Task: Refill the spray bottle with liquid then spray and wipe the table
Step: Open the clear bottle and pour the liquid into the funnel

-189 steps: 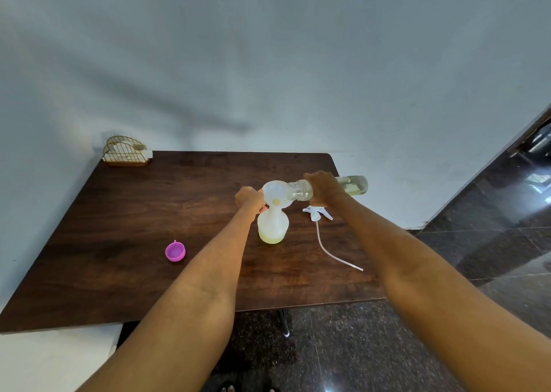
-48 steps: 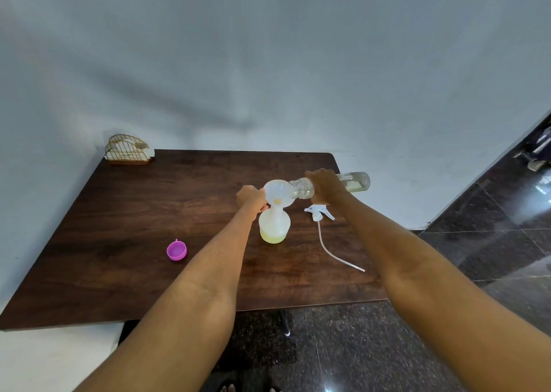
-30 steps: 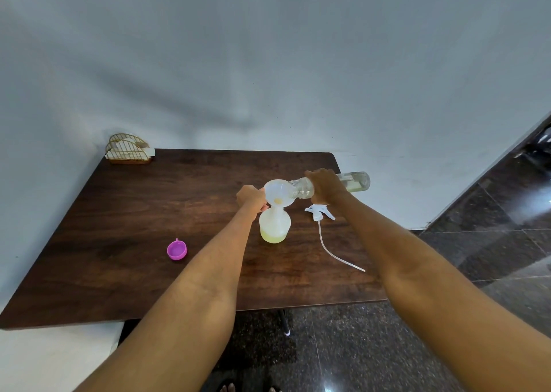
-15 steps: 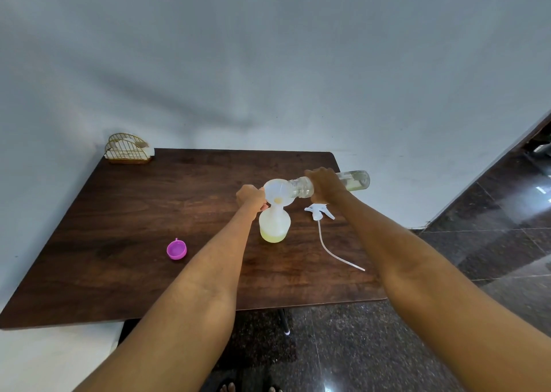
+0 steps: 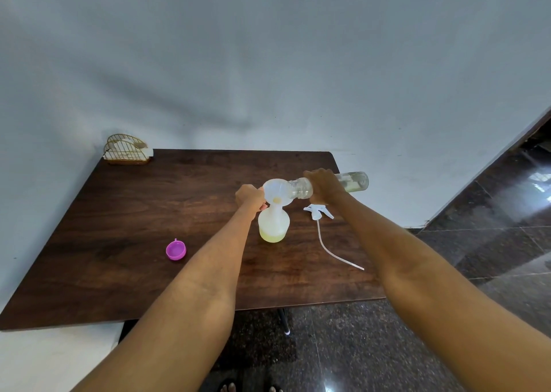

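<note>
A translucent spray bottle (image 5: 273,224) stands upright on the dark wooden table (image 5: 134,213), with pale yellow liquid in its base. A white funnel (image 5: 275,195) sits in its neck. My left hand (image 5: 250,198) grips the funnel's left rim. My right hand (image 5: 323,184) holds a clear refill bottle (image 5: 353,181) tipped almost level, its mouth inside the funnel. The white spray head (image 5: 317,212) with its long thin tube (image 5: 334,251) lies on the table right of the bottle.
A purple cap (image 5: 176,250) lies open side up on the table's left front. A gold wire napkin holder (image 5: 126,150) stands at the far left corner against the wall. Dark glossy floor tiles (image 5: 492,242) lie to the right.
The liquid level in the spray bottle has risen slightly since the earliest frame. Both hands and both bottles stay almost still.
</note>
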### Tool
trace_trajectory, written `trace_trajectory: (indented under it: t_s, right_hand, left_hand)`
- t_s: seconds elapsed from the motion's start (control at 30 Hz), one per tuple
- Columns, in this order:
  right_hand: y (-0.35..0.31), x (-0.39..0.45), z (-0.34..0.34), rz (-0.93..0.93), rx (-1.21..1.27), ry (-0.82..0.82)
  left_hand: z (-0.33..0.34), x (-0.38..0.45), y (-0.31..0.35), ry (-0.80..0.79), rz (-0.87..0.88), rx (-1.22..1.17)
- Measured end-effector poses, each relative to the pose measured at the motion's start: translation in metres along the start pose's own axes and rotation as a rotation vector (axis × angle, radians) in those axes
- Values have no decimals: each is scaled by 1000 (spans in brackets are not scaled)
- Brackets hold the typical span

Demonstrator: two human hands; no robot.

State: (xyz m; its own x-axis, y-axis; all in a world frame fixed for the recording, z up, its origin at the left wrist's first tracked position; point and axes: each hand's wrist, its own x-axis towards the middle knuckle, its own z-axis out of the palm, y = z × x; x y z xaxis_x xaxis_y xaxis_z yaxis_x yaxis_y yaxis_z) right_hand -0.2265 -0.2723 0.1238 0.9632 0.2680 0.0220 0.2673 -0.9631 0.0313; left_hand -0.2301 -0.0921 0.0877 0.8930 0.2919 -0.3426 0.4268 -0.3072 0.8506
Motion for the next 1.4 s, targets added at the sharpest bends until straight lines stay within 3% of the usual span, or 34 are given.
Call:
trace_trajectory:
  t_s: [0.17,0.37,0.67,1.4]
  right_hand:
    - [-4,-2,-4,58,84,-17]
    - [-4,0,-6,172,352,-66]
    - [-1,-3,-8,333,734,13]
    - [-12,-12,-2,292,703,-1]
  left_hand:
    - [-1,-3,2,-10,-4,-5]
    - [0,-1,0,-6,-4,-22]
    - [0,-2,-2,15,-15,-41]
    - [-6,-7,-4,-38,-35,-126]
